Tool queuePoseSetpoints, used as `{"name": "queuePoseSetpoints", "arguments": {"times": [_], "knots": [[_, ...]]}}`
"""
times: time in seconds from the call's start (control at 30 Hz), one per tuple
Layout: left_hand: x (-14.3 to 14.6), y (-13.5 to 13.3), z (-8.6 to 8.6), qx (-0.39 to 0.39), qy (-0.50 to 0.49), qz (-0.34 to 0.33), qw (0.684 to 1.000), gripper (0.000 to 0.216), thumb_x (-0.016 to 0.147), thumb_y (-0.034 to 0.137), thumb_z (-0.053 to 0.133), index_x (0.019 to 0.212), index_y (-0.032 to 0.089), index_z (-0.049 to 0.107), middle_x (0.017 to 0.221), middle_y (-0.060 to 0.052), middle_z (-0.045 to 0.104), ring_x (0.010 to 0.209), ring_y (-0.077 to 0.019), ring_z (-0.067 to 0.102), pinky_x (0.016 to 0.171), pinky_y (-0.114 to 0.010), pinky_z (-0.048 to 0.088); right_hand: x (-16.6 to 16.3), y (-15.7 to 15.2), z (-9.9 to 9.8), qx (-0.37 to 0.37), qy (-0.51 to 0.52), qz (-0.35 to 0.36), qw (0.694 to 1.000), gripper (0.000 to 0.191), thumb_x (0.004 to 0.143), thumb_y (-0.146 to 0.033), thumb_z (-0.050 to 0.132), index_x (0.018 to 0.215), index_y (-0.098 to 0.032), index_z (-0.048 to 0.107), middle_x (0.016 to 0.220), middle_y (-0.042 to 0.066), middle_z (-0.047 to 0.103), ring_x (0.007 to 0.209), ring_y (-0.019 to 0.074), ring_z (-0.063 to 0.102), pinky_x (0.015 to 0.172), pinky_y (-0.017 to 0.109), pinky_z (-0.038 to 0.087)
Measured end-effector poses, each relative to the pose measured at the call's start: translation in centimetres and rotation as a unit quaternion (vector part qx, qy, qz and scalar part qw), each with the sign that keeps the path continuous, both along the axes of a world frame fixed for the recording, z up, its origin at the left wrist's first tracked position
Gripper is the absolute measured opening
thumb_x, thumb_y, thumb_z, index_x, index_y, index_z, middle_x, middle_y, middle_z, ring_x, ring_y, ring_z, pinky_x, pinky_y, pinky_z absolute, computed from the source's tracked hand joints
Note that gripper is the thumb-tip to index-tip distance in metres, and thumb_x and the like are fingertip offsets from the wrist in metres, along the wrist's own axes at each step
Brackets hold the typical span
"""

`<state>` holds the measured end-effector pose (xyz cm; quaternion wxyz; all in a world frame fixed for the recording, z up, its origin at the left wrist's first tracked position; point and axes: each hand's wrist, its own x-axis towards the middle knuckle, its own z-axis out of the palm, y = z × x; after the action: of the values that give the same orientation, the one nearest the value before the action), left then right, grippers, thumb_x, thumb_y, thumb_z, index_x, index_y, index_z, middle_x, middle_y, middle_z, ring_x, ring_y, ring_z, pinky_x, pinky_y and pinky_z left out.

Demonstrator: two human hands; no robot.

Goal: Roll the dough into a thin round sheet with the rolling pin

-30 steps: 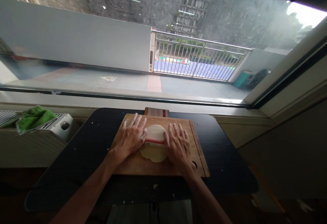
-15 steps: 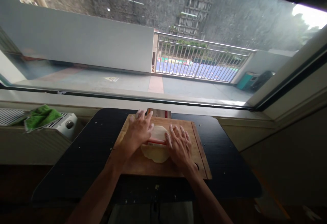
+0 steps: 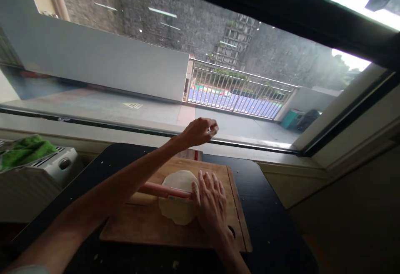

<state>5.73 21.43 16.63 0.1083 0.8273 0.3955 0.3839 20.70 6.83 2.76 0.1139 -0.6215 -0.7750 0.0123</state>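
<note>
A flat round of pale dough (image 3: 178,199) lies on a wooden cutting board (image 3: 146,224). A pink rolling pin (image 3: 162,190) rests across the dough. My right hand (image 3: 210,201) lies flat on the pin's right end, fingers stretched out. My left hand (image 3: 200,130) is raised above the far end of the board, near the window sill, with its fingertips pinched together; what they hold is too small to make out.
The board sits on a black table (image 3: 268,207) under a large window (image 3: 156,69). A small box (image 3: 191,154) stands at the board's far edge. A white heater (image 3: 37,174) with a green cloth (image 3: 21,149) stands at the left.
My left hand has left the rolling pin and risen up toward the window sill, fingers now pinched. The right hand stays on the pin. The camera has tilted up.
</note>
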Motion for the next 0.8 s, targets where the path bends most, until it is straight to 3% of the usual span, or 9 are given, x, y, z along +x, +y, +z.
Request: {"name": "queuePoseSetpoints", "arguments": {"times": [0.17,0.3,0.4,0.6,0.8], "knots": [[-5.7,-4.1,-4.3,-0.094,0.048,-0.091,0.99,0.04,0.111,0.042,0.052,0.1,0.016,0.08,0.091,-0.008,0.08,0.08,-0.0193,0.072,0.076,-0.031,0.055,0.0,0.2,0.0,0.01,-0.009,0.016,1.0,0.059,0.119,-0.04,0.038,0.171,-0.019,0.054,0.174,0.014,0.053,0.166,0.0378,0.043,0.136,0.058,0.037],[-10.8,-8.8,-7.9,-0.094,0.086,-0.069,0.989,0.036,0.114,0.041,0.051,0.123,0.02,0.079,0.121,-0.011,0.082,0.113,-0.0237,0.076,0.102,-0.036,0.058,-0.1,0.3,0.3,-0.005,-0.011,0.022,1.0,0.059,0.117,-0.036,0.04,0.171,-0.016,0.054,0.175,0.015,0.052,0.166,0.0388,0.044,0.136,0.06,0.036],[-13.3,-10.6,-10.8,-0.093,0.146,-0.054,0.983,0.039,0.115,0.042,0.05,0.138,0.022,0.075,0.134,-0.011,0.079,0.127,-0.0256,0.072,0.115,-0.04,0.056,0.0,0.4,0.2,-0.004,-0.008,0.03,1.0,0.058,0.116,-0.033,0.041,0.169,-0.015,0.056,0.174,0.016,0.053,0.166,0.0401,0.043,0.137,0.061,0.036],[-13.7,-12.4,-15.5,-0.048,0.247,0.006,0.968,0.05,0.118,0.036,0.036,0.158,0.024,0.065,0.161,-0.012,0.065,0.156,-0.0295,0.054,0.134,-0.051,0.043,0.5,-0.5,-0.7,0.021,-0.012,0.054,0.998,0.063,0.117,-0.039,0.038,0.167,-0.004,0.056,0.171,0.023,0.054,0.165,0.0401,0.044,0.135,0.059,0.04],[-13.3,-15.0,-16.8,0.032,0.278,0.049,0.959,0.057,0.116,0.037,0.045,0.172,0.028,0.05,0.176,-0.014,0.051,0.17,-0.0356,0.037,0.139,-0.06,0.034,1.6,-2.4,-2.0,0.077,-0.011,0.092,0.993,0.07,0.119,-0.046,0.033,0.165,0.002,0.055,0.17,0.029,0.052,0.163,0.0421,0.048,0.13,0.059,0.048]]}}
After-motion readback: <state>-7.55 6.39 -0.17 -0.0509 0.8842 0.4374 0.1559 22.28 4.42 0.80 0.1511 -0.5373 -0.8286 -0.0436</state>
